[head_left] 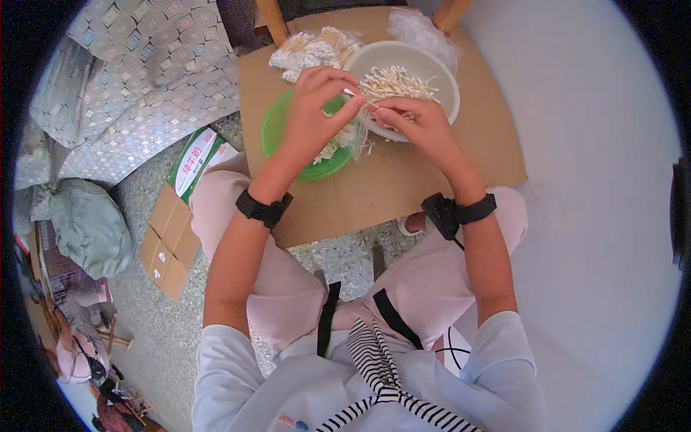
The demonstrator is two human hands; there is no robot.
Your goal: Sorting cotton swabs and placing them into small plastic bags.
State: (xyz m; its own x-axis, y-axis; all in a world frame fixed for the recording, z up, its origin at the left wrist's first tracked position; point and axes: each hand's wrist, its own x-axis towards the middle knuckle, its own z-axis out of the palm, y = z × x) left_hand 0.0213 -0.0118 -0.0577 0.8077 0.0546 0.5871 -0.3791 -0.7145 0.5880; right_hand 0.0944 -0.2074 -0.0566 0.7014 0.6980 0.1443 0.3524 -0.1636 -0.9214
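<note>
While swabs [394,81] remain heaped in white bowl [432,66] at 12 o'clock, sorting judged partway; left hand [314,108] fingers pinched on one swab above green basket [277,129]; right hand [417,121] fingers closed on a clear bag; packed bags [317,49] at 11 o'clock.

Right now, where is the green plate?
In the head view, the green plate sits on the cardboard sheet, under the left hand, left of the white bowl.
</note>
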